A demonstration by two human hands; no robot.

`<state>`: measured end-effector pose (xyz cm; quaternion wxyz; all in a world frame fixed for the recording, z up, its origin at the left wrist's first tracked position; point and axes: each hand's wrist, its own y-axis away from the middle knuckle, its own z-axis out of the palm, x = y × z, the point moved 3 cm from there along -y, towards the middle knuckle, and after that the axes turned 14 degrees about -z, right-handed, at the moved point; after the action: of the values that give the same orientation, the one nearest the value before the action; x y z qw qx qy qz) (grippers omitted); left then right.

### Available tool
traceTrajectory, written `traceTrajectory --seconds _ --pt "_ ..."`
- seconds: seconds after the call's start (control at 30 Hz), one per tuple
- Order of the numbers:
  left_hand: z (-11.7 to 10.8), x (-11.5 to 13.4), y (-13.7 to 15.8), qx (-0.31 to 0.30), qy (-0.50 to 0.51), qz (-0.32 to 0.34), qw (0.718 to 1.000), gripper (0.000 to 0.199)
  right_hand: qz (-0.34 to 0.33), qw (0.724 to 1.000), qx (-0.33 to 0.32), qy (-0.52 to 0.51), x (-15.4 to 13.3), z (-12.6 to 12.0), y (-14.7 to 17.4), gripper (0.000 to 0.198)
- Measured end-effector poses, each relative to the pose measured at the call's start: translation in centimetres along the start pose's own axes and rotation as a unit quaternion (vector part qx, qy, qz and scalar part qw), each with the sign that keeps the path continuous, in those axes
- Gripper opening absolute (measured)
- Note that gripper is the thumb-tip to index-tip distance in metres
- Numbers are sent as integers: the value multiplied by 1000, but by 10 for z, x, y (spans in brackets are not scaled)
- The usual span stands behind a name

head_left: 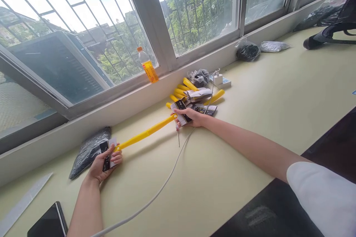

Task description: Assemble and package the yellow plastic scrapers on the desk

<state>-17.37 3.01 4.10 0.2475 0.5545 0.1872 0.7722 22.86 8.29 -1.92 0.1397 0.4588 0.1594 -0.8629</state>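
Observation:
My left hand (107,161) is closed around a black-and-white printed card (105,150), together with the near end of a long yellow plastic strip (147,133). The strip stretches above the table to my right hand (191,116), with a hole visible near each end. My right hand grips another black-and-white card (182,109) by the strip's far end. A thin metal rod (178,139) points down below the right fingers; whether they hold it I cannot tell. Behind the right hand lies a pile of yellow pieces (215,97) and printed cards (207,109).
A white cable (155,195) crosses the table to a charger (218,79) on a power strip (226,82). A dark plastic-wrapped packet (89,152), a phone (48,222) and a flat translucent strip (26,203) lie left. An orange-capped bottle (148,67) stands by the window.

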Motion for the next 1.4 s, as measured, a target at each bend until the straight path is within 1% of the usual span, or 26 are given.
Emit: traceTrajectory --seconds 0.17,0.43,0.6,0.8,1.03,1.4 --pt "0 0 1 5 -8 3 1000 7 4 999 24 26 -3 3 3 24" --pt "-3 -1 -2 -5 14 20 1000 7 -16 1000 -16 -14 -1 4 0 24" --pt "-6 0 -3 -20 22 13 999 7 -10 1000 -11 -15 3 1 -3 27" --pt "-3 0 -3 -10 14 16 1000 7 -10 1000 -2 -1 1 3 -1 29" --pt "1 0 -1 -11 -10 17 1000 7 -5 1000 10 13 -5 9 5 24" --pt "0 -1 0 -16 2 0 1000 11 -18 1000 4 7 -2 6 2 26"
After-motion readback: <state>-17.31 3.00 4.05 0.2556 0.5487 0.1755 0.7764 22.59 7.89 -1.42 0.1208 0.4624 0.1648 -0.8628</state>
